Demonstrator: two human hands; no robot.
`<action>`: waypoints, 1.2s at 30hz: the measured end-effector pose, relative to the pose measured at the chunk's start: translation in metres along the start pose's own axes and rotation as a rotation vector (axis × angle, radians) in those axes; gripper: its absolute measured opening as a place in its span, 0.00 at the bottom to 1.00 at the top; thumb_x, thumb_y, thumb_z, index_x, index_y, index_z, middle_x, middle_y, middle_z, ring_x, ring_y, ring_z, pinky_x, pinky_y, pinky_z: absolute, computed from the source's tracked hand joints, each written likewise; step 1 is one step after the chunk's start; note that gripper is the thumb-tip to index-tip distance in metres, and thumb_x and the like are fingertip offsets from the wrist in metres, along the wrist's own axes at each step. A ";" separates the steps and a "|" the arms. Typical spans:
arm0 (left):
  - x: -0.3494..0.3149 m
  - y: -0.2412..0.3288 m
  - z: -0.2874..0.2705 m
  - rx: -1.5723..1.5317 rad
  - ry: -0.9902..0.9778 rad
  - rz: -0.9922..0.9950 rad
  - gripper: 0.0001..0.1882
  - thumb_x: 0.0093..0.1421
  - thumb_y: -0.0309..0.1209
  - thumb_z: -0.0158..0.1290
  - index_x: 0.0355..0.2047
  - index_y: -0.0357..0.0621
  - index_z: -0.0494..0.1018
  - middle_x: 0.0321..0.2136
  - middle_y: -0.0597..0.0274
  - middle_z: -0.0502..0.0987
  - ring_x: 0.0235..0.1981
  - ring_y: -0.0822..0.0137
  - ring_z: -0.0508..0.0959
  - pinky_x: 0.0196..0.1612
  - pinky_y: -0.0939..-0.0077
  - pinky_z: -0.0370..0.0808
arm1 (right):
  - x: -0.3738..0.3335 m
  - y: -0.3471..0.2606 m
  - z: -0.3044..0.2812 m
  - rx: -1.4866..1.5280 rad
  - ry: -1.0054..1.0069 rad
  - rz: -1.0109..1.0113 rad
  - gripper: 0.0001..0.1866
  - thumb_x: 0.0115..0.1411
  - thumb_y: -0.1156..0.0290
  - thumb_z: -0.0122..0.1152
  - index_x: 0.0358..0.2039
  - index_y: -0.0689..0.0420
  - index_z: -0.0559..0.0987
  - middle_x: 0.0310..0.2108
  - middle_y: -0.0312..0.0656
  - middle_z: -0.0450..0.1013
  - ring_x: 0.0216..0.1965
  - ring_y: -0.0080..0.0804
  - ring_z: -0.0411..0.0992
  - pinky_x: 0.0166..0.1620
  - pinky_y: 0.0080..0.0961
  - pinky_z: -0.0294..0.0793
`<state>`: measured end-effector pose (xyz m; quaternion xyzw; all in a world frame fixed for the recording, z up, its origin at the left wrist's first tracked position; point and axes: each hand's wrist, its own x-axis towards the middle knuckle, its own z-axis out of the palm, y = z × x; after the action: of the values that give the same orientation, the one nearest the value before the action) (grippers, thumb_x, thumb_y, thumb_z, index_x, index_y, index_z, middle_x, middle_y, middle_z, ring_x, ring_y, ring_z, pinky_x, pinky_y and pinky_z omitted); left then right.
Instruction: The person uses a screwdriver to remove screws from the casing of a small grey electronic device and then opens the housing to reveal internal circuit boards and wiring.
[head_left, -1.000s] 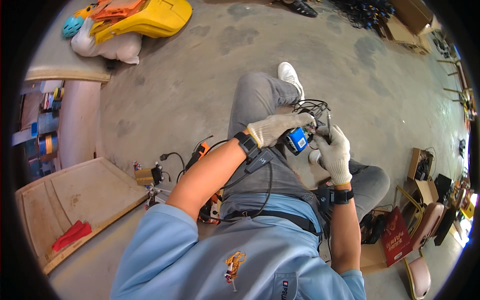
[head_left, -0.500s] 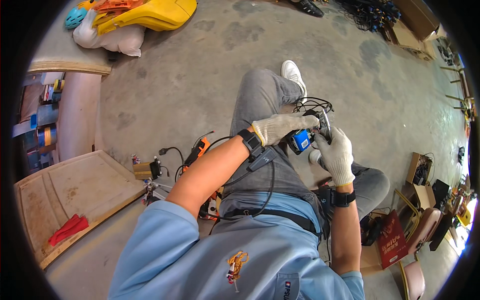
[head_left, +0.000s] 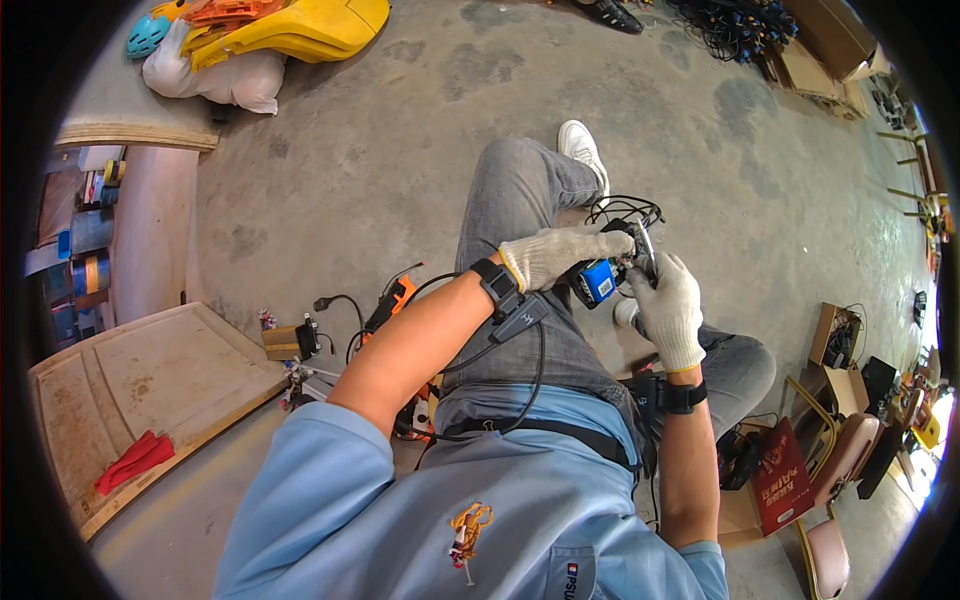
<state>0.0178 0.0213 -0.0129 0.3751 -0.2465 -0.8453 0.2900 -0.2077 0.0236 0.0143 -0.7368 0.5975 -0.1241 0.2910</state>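
Observation:
My left hand (head_left: 562, 254), in a pale knitted work glove, is closed round a small black device with a blue block (head_left: 600, 282), held above my lap. Thin black cables (head_left: 630, 203) loop out from its far side. My right hand (head_left: 670, 315), gloved the same way, pinches a slim silvery tool (head_left: 645, 238) pointing away from me against the device. The tool's exact kind and its contact point are too small to make out. Between the gloves, part of the device is hidden by my fingers.
Beside my left leg lie an orange-and-black tool (head_left: 393, 303) and a gold-coloured box with a cord (head_left: 290, 342). A wooden panel (head_left: 150, 385) with a red cloth (head_left: 135, 462) is at left. Open cartons (head_left: 838, 335), a red box (head_left: 783, 478) and chairs (head_left: 850, 455) stand at right.
Both hands stay together at the device with almost no movement. The whole view has shifted very slightly.

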 end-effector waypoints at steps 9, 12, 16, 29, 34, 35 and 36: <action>-0.004 0.003 0.005 -0.032 0.017 0.035 0.28 0.72 0.50 0.62 0.63 0.44 0.77 0.50 0.68 0.82 0.51 0.77 0.79 0.55 0.78 0.77 | -0.001 -0.004 0.003 -0.044 0.036 -0.036 0.09 0.61 0.68 0.70 0.37 0.59 0.82 0.40 0.50 0.79 0.41 0.56 0.79 0.43 0.48 0.76; -0.007 0.007 0.007 -0.015 0.038 -0.004 0.29 0.71 0.51 0.62 0.63 0.45 0.77 0.50 0.68 0.82 0.51 0.77 0.79 0.54 0.78 0.78 | -0.002 -0.003 0.002 -0.027 0.041 -0.053 0.09 0.61 0.69 0.70 0.37 0.59 0.82 0.39 0.50 0.79 0.41 0.56 0.79 0.43 0.47 0.76; -0.002 0.002 0.002 -0.004 0.015 0.000 0.30 0.71 0.53 0.62 0.64 0.46 0.77 0.50 0.68 0.82 0.50 0.77 0.79 0.53 0.78 0.78 | -0.001 0.001 0.003 -0.006 0.036 -0.055 0.09 0.60 0.69 0.71 0.37 0.60 0.82 0.38 0.49 0.78 0.39 0.54 0.79 0.41 0.45 0.76; -0.004 0.003 0.002 0.014 0.015 0.009 0.31 0.72 0.55 0.60 0.64 0.45 0.77 0.49 0.67 0.82 0.47 0.78 0.80 0.50 0.81 0.79 | -0.001 0.005 0.002 0.028 0.081 -0.109 0.08 0.61 0.70 0.72 0.36 0.60 0.82 0.35 0.48 0.77 0.36 0.51 0.78 0.38 0.41 0.75; -0.004 0.002 0.002 0.005 0.035 0.013 0.31 0.72 0.55 0.59 0.64 0.45 0.77 0.49 0.67 0.82 0.47 0.78 0.80 0.49 0.81 0.79 | -0.001 0.004 0.002 0.024 0.074 -0.106 0.08 0.60 0.71 0.72 0.36 0.59 0.82 0.35 0.48 0.77 0.36 0.50 0.78 0.38 0.40 0.75; -0.004 0.002 0.002 0.008 0.031 0.011 0.31 0.72 0.54 0.59 0.64 0.45 0.77 0.49 0.67 0.82 0.47 0.78 0.80 0.49 0.81 0.79 | -0.001 0.004 0.002 0.024 0.074 -0.107 0.08 0.60 0.71 0.72 0.36 0.59 0.82 0.35 0.48 0.77 0.36 0.50 0.78 0.38 0.40 0.75; -0.004 0.002 0.002 0.011 0.026 0.009 0.31 0.72 0.54 0.59 0.64 0.45 0.77 0.50 0.67 0.82 0.47 0.78 0.80 0.50 0.81 0.79 | -0.001 0.004 0.002 0.026 0.075 -0.108 0.08 0.60 0.71 0.72 0.36 0.59 0.82 0.35 0.47 0.77 0.36 0.50 0.78 0.38 0.40 0.74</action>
<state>0.0191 0.0229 -0.0078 0.3867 -0.2490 -0.8376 0.2948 -0.2099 0.0244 0.0108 -0.7588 0.5658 -0.1751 0.2708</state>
